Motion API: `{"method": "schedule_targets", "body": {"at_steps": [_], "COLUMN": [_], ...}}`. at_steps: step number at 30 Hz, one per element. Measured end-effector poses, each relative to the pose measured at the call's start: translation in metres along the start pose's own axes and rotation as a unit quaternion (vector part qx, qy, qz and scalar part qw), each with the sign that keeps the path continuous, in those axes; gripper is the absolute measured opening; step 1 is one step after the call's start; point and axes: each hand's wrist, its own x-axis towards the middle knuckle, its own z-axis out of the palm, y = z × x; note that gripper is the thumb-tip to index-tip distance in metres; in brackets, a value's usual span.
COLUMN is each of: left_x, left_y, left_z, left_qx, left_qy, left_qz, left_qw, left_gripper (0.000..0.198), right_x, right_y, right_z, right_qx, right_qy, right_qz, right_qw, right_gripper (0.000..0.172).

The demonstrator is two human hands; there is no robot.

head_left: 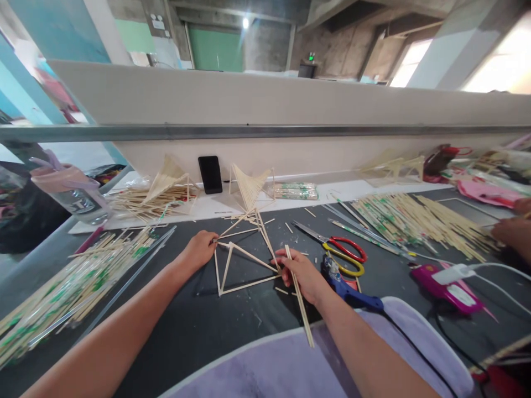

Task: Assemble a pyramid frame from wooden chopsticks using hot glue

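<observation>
A frame of thin pale sticks [244,287] stands on the dark table mat [186,331] in the middle. My left hand [201,247] pinches its upper left corner, fingers closed. My right hand [299,271] is closed at the frame's right corner, where several sticks meet. A loose pair of sticks [302,309] also lies in my right hand and points down toward the purple cloth. Just behind the frame, a finished-looking stick model [251,185] with a fanned, curved surface stands near the white partition.
Scissors [344,250] and a blue glue gun [357,296] lie right of my right hand. Stick bundles [83,276] spread left, more sticks [398,221] right. A phone [211,174], a bottle [74,193] and a magenta device [448,287] surround the work. Another person's hand [512,235] is far right.
</observation>
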Motion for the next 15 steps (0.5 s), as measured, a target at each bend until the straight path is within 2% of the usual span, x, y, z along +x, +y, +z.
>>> {"method": "schedule_targets", "body": {"at_steps": [5, 9, 11, 15], "left_x": [-0.001, 0.005, 0.010, 0.020], "left_y": [-0.002, -0.009, -0.014, -0.016], "left_z": [0.004, 0.007, 0.010, 0.012], "left_qx": [0.007, -0.016, -0.046, -0.088], "left_qy": [0.012, 0.035, 0.046, 0.058], "left_qz": [0.022, 0.057, 0.058, 0.018], "left_qw": [1.000, 0.998, 0.996, 0.994], "left_gripper": [0.034, 0.036, 0.035, 0.035], "right_x": [0.000, -0.002, -0.005, -0.012], "right_y": [-0.001, -0.003, -0.004, -0.002], "right_z": [0.001, 0.001, 0.002, 0.007], "right_qx": [0.005, 0.017, 0.016, 0.002], "right_qy": [-0.010, -0.043, -0.073, -0.172], "right_qz": [0.007, 0.017, 0.025, 0.048], "right_qw": [1.000, 0.999, 0.997, 0.984], "right_gripper": [0.021, 0.024, 0.029, 0.035]}}
